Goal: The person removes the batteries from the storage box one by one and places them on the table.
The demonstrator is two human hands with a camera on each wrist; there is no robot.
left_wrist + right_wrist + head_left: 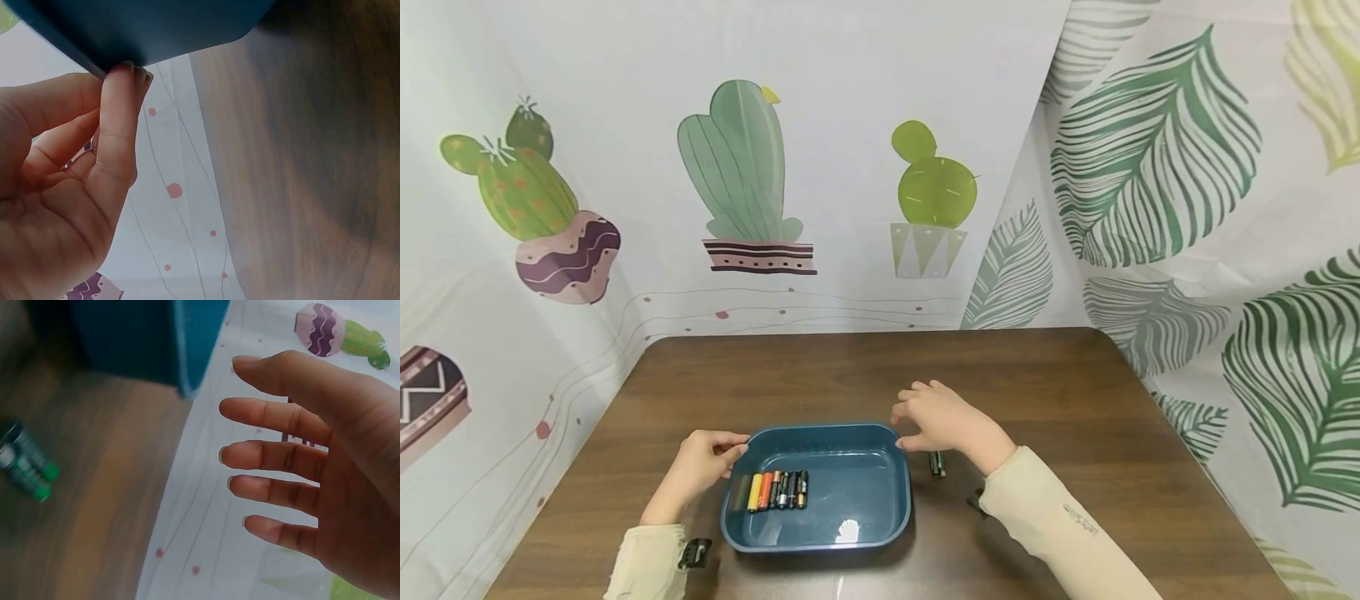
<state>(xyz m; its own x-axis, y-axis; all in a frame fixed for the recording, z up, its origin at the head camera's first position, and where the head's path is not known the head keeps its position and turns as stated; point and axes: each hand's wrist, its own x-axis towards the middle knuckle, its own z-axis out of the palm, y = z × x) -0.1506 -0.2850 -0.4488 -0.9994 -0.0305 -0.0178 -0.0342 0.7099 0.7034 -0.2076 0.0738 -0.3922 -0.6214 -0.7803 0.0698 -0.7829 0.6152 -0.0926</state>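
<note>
A blue rectangular tray (pixel 859 492) is at the front middle of the wooden table. Side by side at its left lie several batteries (pixel 764 492), yellow, orange and mostly black. My left hand (pixel 698 467) pinches the far left corner of the tray between thumb and fingers; the left wrist view shows the thumb (pixel 119 119) against the rim. By the far right corner is my right hand (pixel 943 421), its fingers spread and holding nothing. In the right wrist view a gap shows between those fingertips and the tray wall (pixel 131 344).
Two dark batteries with green ends (pixel 28 462) lie together on the table, right of the tray and beneath the right wrist in the head view. Behind the table (pixel 850 375) hangs a white cloth (pixel 850 167) printed with cacti and leaves.
</note>
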